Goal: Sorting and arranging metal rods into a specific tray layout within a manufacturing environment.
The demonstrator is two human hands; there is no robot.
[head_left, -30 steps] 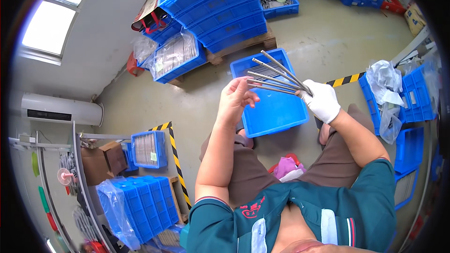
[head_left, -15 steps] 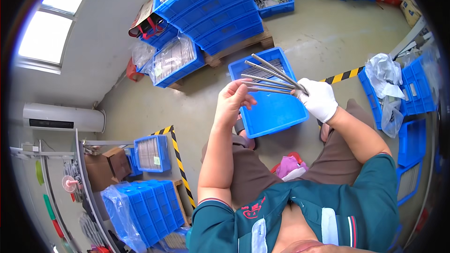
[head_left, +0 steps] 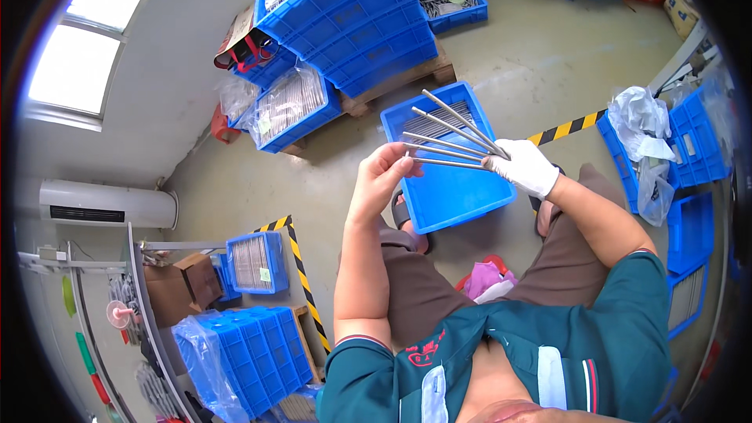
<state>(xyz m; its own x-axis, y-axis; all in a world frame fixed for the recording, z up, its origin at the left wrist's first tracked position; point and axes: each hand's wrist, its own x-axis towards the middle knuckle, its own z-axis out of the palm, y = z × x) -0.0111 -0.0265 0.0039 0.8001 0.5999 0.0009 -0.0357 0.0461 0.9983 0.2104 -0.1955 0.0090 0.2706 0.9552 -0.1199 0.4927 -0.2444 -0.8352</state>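
Metal rods [head_left: 462, 122] — fanned over blue crate [head_left: 454, 197], near ends clamped in grip of gloved right hand [head_left: 526, 168]; spread apparently keeps far ends separate. Bare left hand [head_left: 379, 180] at tip of lowest rod [head_left: 448, 163] — cannot tell whether pinching or merely touching.

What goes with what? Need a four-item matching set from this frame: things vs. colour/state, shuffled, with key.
Things:
1. left hand
2. right hand
3. held metal rods
4. crate in front of the person

Colour/state:
A. blue, open-topped
B. grey, fanned out
C. white-gloved
D. bare

Pairs: 1-D, 2-C, 3-B, 4-A
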